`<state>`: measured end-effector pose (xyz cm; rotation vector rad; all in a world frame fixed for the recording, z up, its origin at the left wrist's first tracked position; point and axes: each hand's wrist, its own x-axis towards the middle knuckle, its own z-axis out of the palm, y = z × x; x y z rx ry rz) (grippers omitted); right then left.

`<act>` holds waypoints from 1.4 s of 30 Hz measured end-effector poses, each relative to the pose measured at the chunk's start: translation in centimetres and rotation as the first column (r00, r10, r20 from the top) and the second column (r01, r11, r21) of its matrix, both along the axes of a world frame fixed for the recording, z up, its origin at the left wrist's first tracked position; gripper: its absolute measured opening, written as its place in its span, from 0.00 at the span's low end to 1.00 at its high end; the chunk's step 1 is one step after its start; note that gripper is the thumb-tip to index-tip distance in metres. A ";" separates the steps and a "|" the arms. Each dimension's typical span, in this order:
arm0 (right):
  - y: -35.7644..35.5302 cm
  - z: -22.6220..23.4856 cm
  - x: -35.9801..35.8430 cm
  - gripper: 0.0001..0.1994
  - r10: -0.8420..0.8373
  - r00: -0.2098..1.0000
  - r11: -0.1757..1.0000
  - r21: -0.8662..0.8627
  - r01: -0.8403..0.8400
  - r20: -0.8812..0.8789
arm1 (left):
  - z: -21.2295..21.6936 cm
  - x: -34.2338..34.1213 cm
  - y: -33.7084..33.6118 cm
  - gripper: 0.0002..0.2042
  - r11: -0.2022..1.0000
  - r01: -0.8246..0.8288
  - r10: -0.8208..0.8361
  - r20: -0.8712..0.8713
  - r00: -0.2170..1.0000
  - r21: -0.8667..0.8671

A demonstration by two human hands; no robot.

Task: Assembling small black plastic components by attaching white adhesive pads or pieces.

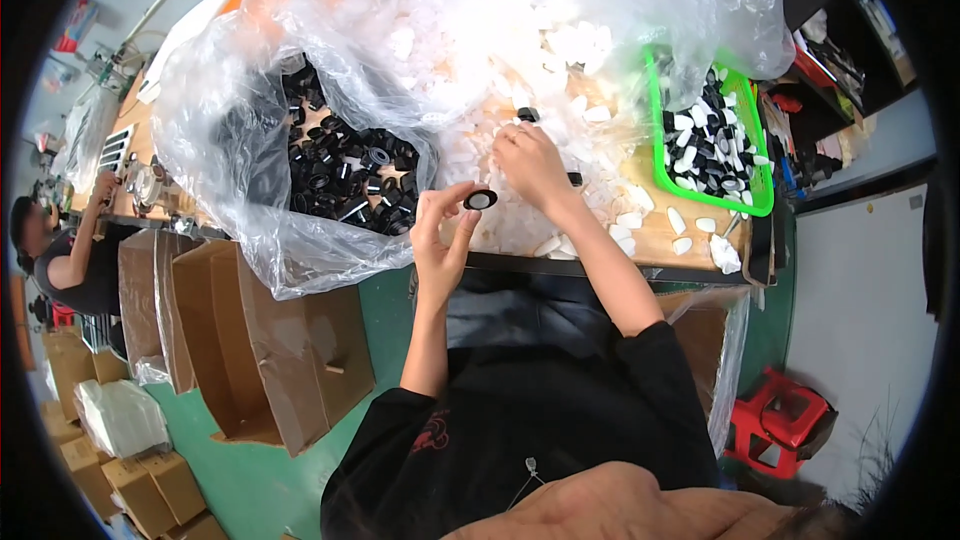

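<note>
Between the thumb and fingers of my left hand (440,230) is a round black cap (481,200), its pale inner face turned up. My right hand (532,165) is over the heap of translucent whitish pieces (480,155), its fingers drawn together. Whatever they may grip is too small or hidden to make out. Just beyond those fingertips lies a small black part (527,114), and another black part (575,179) rests beside my right wrist. To the left, a clear plastic bag (330,252) holds many loose black caps (350,165).
A green basket (660,155) of black and white pieces stands at the right, with loose white pieces (677,220) near it. Clear plastic sheeting drapes the back. Open cardboard boxes (310,340) stand below left, a red stool (780,420) below right. Another person (75,270) sits far left.
</note>
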<state>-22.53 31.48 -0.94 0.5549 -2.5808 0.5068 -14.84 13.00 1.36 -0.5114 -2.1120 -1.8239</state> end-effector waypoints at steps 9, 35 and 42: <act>-0.3 6.8 7.7 0.07 0.209 0.965 0.839 -0.477 -0.261 -0.159 | -0.1 -0.2 0.3 0.14 0.995 0.054 -0.054 -0.002 0.999 0.089; -1.0 5.9 11.5 0.13 0.170 0.980 0.718 -0.695 -0.051 0.103 | 1.7 1.8 2.6 0.12 1.000 0.019 -0.019 -0.153 0.988 -0.006; -1.7 5.1 12.3 0.11 0.047 0.998 0.776 -0.631 -0.018 0.029 | 1.8 2.8 3.8 0.14 0.993 -0.095 0.075 -0.249 0.965 -0.070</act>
